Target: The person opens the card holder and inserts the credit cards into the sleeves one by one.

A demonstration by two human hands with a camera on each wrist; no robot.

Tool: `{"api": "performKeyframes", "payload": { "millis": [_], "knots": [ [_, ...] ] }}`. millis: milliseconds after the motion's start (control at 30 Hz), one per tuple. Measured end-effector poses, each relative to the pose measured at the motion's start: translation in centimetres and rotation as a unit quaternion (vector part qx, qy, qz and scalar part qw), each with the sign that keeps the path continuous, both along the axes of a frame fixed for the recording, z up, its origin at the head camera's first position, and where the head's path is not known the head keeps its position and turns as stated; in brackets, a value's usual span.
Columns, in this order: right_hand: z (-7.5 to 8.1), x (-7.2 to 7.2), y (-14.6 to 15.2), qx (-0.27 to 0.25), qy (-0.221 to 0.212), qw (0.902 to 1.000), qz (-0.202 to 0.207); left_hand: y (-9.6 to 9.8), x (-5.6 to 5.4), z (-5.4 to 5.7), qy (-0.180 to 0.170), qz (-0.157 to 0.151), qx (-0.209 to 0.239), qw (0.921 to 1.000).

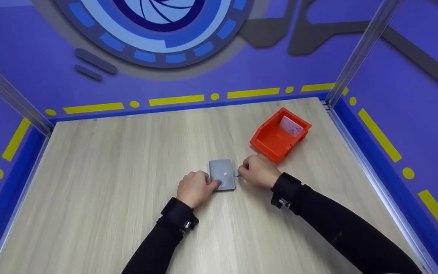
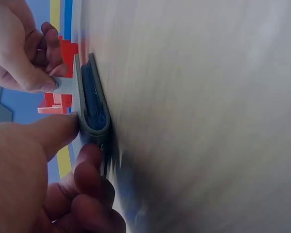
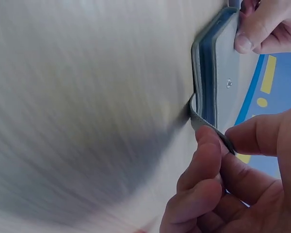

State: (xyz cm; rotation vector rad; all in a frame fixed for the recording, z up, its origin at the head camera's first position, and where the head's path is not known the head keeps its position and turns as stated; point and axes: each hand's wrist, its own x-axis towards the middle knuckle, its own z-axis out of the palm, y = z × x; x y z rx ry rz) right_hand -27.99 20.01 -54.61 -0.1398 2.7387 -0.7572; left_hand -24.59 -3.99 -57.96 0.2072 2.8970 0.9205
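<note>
A small grey card wallet (image 1: 222, 169) lies on the wooden table, its cover folded over, with a metal snap stud (image 3: 229, 83) on top. My left hand (image 1: 196, 188) grips its near left corner, thumb on the cover and fingers at the edge below. At the wallet's right side, my right hand (image 1: 259, 170) pinches the free end of its closing strap (image 3: 207, 124) between thumb and index finger. The strap is undone and held off the stud. Dark blue inner sleeves (image 2: 92, 94) show between the covers in the left wrist view.
An orange-red plastic bin (image 1: 276, 140) stands behind my right hand, angled on the table, with a pinkish printed card or paper (image 1: 291, 126) leaning inside it. Blue-purple panels with yellow markings (image 1: 177, 100) and metal posts border the wooden table (image 1: 127, 160).
</note>
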Motion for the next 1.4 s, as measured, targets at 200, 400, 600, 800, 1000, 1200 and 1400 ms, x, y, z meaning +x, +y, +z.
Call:
{"api": "performKeyframes", "payload": {
  "millis": [200, 400, 600, 800, 1000, 1200, 1400],
  "knots": [
    [0.9, -0.2, -1.0, 0.005, 0.003, 0.9998, 0.019, 0.3, -0.3, -0.1, 0.001, -0.012, -0.008, 0.9999],
    [0.9, -0.2, -3.2, 0.048, 0.032, 0.9958, 0.071, 0.5, -0.5, -0.1, 0.001, -0.014, -0.016, 0.9998],
    [-0.1, -0.6, -4.8, 0.087, 0.075, 0.9871, 0.112, 0.5, -0.5, -0.1, 0.012, -0.018, -0.013, 0.9997],
    [-0.6, -1.0, -5.6, 0.125, 0.082, 0.9810, 0.124, 0.6, -0.5, -0.2, 0.019, -0.018, -0.012, 0.9996],
    [-0.1, -0.8, -5.7, 0.139, 0.070, 0.9794, 0.129, 0.6, -0.5, -0.2, 0.011, -0.015, -0.011, 0.9998],
    [-0.1, -0.7, -6.0, 0.140, 0.074, 0.9766, 0.146, 0.3, -0.7, -0.2, 0.010, -0.015, -0.014, 0.9997],
    [-0.4, -1.0, -6.5, 0.151, 0.073, 0.9670, 0.192, 0.0, -0.5, -0.1, 0.001, -0.006, -0.015, 0.9999]
  ]
}}
